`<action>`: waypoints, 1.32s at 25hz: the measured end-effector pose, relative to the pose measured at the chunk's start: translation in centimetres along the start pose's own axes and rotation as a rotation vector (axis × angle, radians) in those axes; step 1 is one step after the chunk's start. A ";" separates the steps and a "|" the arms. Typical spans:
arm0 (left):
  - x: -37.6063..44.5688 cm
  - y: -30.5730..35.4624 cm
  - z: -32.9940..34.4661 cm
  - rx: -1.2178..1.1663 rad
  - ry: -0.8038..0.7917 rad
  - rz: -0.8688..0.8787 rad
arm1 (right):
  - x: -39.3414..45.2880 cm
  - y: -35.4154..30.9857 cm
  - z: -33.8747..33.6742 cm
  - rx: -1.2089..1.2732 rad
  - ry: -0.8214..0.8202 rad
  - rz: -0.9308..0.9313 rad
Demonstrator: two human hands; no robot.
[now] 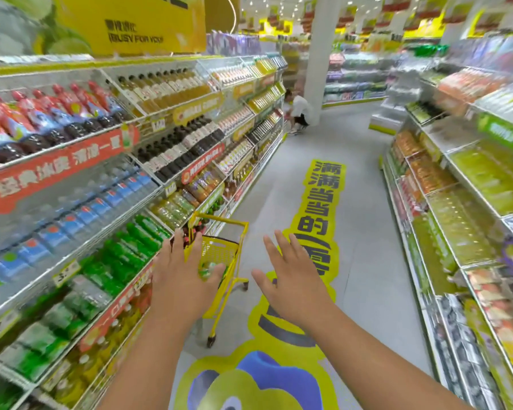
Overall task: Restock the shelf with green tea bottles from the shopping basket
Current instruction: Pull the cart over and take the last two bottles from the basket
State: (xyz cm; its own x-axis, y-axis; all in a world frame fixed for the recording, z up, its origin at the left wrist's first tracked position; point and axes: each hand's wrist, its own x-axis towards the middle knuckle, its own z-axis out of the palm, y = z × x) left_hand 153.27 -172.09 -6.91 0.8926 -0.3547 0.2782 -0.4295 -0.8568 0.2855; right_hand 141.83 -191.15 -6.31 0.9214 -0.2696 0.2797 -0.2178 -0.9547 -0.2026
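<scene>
A supermarket aisle seen from head height, with two bare arms stretched forward. The left hand is spread wide, fingers straight, holding nothing, in front of a yellow shopping basket on wheels that stands on the grey floor just beside the left-hand shelf. The right hand is also spread wide and empty, out over the floor to the basket's right. Inside the basket, green tea bottles show only as a greenish blur past the left fingers; their number and the way their long axes point cannot be told. The left shelf carries five visible tiers of drink bottles. A yellow floor graphic with dark characters runs down the aisle. One person crouches far off near a white pillar. A second stocked shelf lines the right side.
</scene>
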 end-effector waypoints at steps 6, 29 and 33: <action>10.8 -1.6 4.5 -0.047 -0.046 0.031 | 9.9 2.2 3.8 0.010 -0.015 0.070; 39.0 2.8 21.0 0.127 -0.053 -0.307 | 46.9 19.0 19.2 0.096 -0.215 -0.296; 41.8 1.9 23.1 0.135 -0.036 -0.449 | 52.9 18.3 22.6 0.150 -0.317 -0.394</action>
State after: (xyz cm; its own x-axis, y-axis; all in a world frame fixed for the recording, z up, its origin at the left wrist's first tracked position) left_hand 192.89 -197.22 -15.92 0.9912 0.0512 0.1221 0.0195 -0.9686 0.2480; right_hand 193.87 -220.01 -16.39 0.9812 0.1800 0.0693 0.1923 -0.9411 -0.2782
